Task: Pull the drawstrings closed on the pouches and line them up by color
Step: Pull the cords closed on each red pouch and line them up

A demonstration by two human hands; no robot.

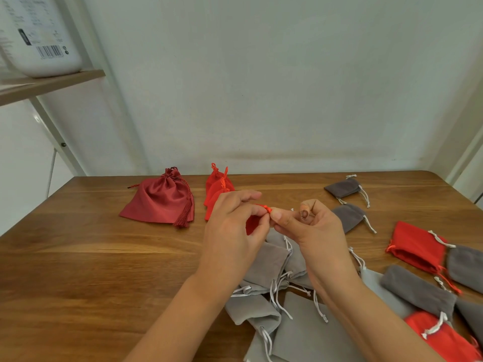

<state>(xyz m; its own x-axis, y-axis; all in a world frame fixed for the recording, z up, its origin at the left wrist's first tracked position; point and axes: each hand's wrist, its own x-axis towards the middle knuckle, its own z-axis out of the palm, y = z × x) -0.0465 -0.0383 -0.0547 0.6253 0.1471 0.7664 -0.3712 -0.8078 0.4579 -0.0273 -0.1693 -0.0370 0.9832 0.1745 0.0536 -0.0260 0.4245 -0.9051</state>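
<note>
Roughly midway is my reading of the job. A small red pouch (252, 224) is held up over the middle of the table (78, 257), mostly hidden between the hands. The left hand (232, 226) and the right hand (316, 231) meet fingertip to fingertip. Each pinches the pouch's red cord (266, 208) between thumb and forefinger, with the other fingers loosely curled. Whether the mouth is fully drawn in I cannot tell.

Sorted work sits toward the far edge. At eleven o'clock from the hands a file of bright red pouches (217, 189) overlap one another, necks cinched. At ten o'clock lies a larger dark red satin bag (162, 199) with a tassel, also cinched. At two o'clock two dark grey pouches (342, 188) lie one behind the other, apparently placed.

What is left lies nearer. A heap of light grey pouches (264, 267) sits at five to six o'clock, directly under the wrists, its white cords tangled. At three to four o'clock a mixed cluster (418, 288) of red and grey pouches overlaps, and the flat red pouch (415, 246) there looks uncinched. All of it seems to need closing and sorting.

Those loose cords under the forearms could snag. Up at ten o'clock, off the table, a shelf (52, 82) carries a white jug (44, 35).
</note>
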